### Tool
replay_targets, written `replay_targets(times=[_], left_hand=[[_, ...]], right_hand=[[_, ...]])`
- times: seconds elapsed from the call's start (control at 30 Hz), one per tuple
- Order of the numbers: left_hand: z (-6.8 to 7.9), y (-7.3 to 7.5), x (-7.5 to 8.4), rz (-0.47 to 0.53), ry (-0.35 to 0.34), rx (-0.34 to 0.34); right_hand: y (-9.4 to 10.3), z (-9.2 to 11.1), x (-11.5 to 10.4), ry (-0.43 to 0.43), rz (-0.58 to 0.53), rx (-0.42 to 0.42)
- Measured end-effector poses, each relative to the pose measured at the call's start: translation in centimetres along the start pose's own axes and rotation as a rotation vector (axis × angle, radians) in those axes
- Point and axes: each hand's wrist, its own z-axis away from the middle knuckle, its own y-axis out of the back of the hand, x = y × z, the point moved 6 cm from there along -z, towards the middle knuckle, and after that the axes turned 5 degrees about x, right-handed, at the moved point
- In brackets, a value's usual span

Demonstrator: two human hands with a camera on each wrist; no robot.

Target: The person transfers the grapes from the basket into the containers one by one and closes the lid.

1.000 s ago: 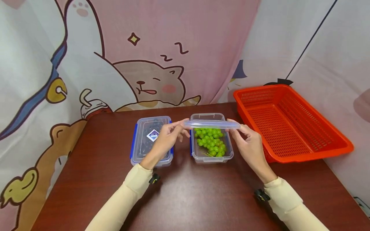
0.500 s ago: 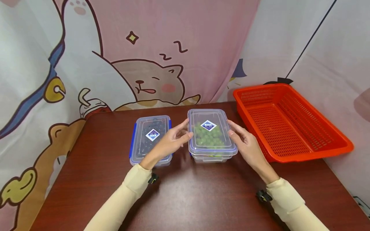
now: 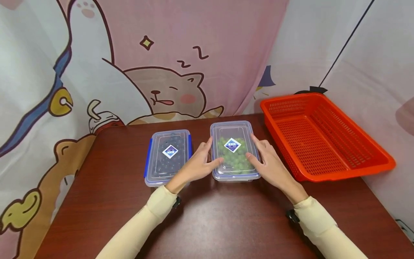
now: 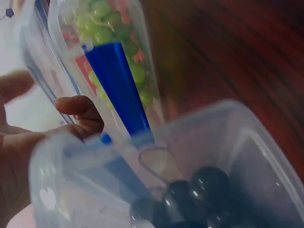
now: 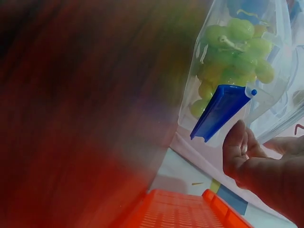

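Note:
The clear lid (image 3: pixel 237 130) with a diamond label lies over the right-hand food container, through which green grapes (image 5: pixel 235 54) show. At the lid's left edge, my left hand (image 3: pixel 198 164) grips it, thumb on top and fingers along the side. My right hand (image 3: pixel 271 163) holds the opposite edge the same way. Blue latches stick out unfastened from the container's sides: one latch (image 4: pixel 118 85) in the left wrist view, another latch (image 5: pixel 219 111) in the right. Left of my left hand sits a second lidded container (image 3: pixel 161 142) with dark grapes (image 4: pixel 209 185) inside.
A red plastic basket (image 3: pixel 302 171) stands on the right of the brown table (image 3: pixel 220 223), close beside my right hand. Behind the table hangs a cartoon-printed cloth (image 3: pixel 233 54).
The lid was held edge-on above the grapes, then came down flat and now lies over the container. Both thumbs have shifted onto its top. The second container stays put.

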Motion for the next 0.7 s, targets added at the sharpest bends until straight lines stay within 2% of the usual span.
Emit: replay_targets(times=[0.2,0.37,0.53,0.7], left_hand=[[-0.4,-0.5,0.4,-0.007,0.055,0.010],[-0.8,-0.5,0.2,-0.015,0.089,0.042],[-1.2,-0.9,0.1,-0.022,0.095,0.027],[-1.4,-1.4,-0.4,-0.034,0.130,0.009]], right_hand=[[-0.3,-0.4,-0.1,-0.032,-0.012,0.013],[-0.6,-1.0,-0.4,-0.039,0.043,0.006],[-0.6,-1.3,-0.3,-0.026,0.083,0.031],[-1.0,-1.3,0.5,-0.016,0.079,0.013]])
